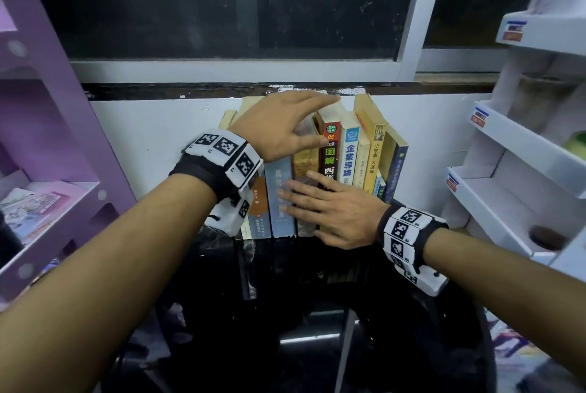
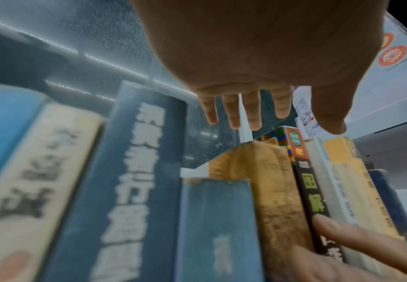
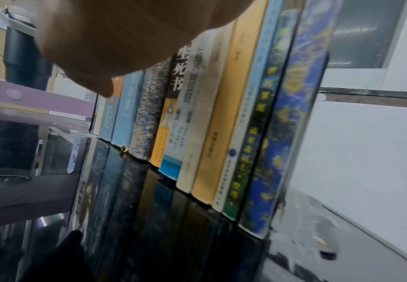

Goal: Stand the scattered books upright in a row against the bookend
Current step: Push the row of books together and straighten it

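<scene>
Already upright along the back wall: row of books (image 1: 320,170), spines forward on the glossy black tabletop (image 1: 317,313). Left hand (image 1: 279,126) flat above the tops, fingers straight and spread, gripping nothing; from the left wrist view, clear air between fingertips and books. Right hand (image 1: 333,212) also flat, fingers (image 1: 298,193) straight against the lower spines of the mottled brown book (image 1: 306,161) and the black-and-red book (image 1: 329,155), pressing rather than grasping.

Possible trouble: rightmost books, the tall yellow book (image 1: 375,151) and the dark blue book (image 1: 398,170), leaning outward at the top; a hard shove on the middle spines likely to fan them further or tip them over. Slick tabletop, so bases liable to slide. Uneven pressure likely to push one spine deeper than its neighbours.

Bookend itself not made out anywhere, perhaps behind the left forearm or the end books. Left end of the row masked by the wristband (image 1: 228,155). Wrist views blurred; small titles unreadable.
</scene>
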`<state>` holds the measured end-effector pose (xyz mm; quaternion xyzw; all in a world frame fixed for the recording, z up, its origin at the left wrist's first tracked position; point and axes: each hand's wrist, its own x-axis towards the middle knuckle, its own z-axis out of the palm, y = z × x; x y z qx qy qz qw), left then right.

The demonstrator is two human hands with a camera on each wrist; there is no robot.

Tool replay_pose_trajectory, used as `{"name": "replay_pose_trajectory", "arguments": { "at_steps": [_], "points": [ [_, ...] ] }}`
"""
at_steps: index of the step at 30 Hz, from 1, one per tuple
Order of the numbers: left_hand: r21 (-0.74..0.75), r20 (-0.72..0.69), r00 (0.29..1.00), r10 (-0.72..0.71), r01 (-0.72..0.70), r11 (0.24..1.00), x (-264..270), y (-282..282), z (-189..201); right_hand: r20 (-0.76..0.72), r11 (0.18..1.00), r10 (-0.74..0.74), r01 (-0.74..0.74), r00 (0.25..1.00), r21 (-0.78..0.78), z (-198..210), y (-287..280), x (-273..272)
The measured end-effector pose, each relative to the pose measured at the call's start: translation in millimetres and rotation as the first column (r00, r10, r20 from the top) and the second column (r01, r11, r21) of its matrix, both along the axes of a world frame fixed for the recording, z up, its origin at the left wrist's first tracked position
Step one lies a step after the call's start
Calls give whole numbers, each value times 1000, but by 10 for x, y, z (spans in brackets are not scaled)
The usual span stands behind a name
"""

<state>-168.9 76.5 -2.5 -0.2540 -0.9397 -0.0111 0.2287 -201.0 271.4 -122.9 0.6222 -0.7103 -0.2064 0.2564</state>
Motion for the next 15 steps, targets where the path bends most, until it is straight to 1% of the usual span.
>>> {"name": "replay_pose_trajectory", "arguments": {
  "at_steps": [2, 6, 12, 15],
  "points": [
    [17, -5, 999, -35, 36, 999, -53, 116, -19, -4, 1000, -7, 7, 1000, 1, 23, 99, -18],
    [77, 45, 996, -70, 67, 995, -183, 301, -119, -10, 1000, 12, -12, 1000, 4, 19, 195, -72],
    [182, 106, 993, -51, 31, 983, -348, 441, -231, -9, 999, 36, -36, 999, 7, -15, 223, -183],
    [140, 100, 993, -69, 54, 989, -394, 424, -250, -1, 999, 43, -43, 999, 12, -42, 213, -213]
  ]
}}
